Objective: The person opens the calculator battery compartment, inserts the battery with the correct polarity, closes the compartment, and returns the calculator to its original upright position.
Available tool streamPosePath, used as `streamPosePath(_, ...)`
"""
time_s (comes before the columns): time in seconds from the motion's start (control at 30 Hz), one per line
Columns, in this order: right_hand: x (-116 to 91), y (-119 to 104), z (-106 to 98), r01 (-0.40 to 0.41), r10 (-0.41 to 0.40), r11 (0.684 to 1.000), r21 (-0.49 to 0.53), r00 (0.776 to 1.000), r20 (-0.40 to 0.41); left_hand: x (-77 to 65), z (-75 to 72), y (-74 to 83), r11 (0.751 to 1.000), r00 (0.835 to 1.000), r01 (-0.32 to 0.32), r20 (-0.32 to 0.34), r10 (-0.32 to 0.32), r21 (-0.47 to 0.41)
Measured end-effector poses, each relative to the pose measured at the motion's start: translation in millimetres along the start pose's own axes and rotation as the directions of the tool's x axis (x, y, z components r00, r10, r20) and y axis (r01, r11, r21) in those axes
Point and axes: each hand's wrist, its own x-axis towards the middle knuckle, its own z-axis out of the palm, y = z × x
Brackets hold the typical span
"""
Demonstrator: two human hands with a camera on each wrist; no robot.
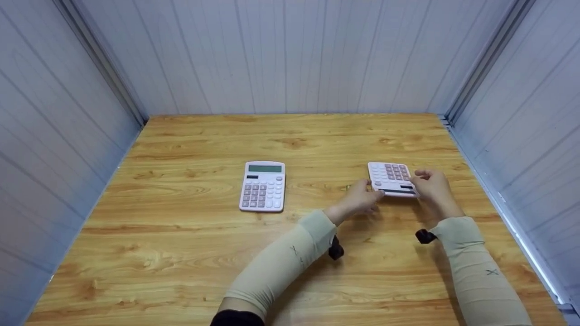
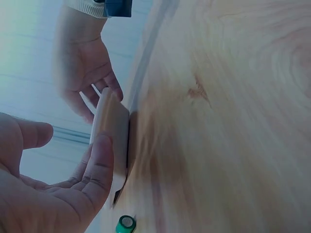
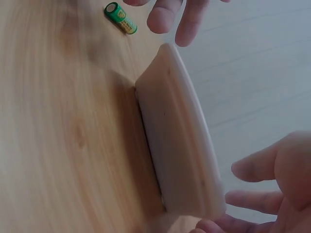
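Observation:
A white calculator (image 1: 394,176) with pinkish-brown keys lies at the right of the table, its display end toward me. My left hand (image 1: 358,199) is at its near left corner. In the left wrist view, a finger of that hand overlaps the edge of the calculator (image 2: 116,126), while the thumb stands apart. My right hand (image 1: 432,185) is at the calculator's right side. In the right wrist view, the fingers are right at the end of the calculator (image 3: 180,131), with the thumb held off it. A green battery (image 3: 121,18) lies beside the calculator, near my left hand.
Another calculator (image 1: 263,186) lies left of centre on the wooden table (image 1: 181,253), display end away from me. Pale panel walls (image 1: 281,54) border the table at the back and both sides. A dark wrist camera (image 1: 425,236) hangs below my right sleeve.

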Motion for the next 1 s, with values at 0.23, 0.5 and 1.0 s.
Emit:
streamPosePath(0.23, 2.5, 12.1, -4.9, 0.024, -0.023, 0.996, -0.091, 1.0, 0.015, 7.8, 14.1, -5.9, 0.995, 0.997, -0.075, 0.016, 0.077, -0.068)
streamPosePath(0.5, 5.4, 15.8, -3.7, -0.003, 0.009, 0.996, -0.094, 0.998, 0.062, 14.5, 23.1, -4.4, 0.994, 1.0, 0.021, -0.013, -0.023, -0.112)
streamPosePath(1.0, 9.4, 17.3, 3.3, -0.099, 0.097, 0.995, 0.012, 0.987, 0.131, 22.5, 26.8, -9.6, 0.967, 0.996, 0.084, -0.011, -0.09, -0.241)
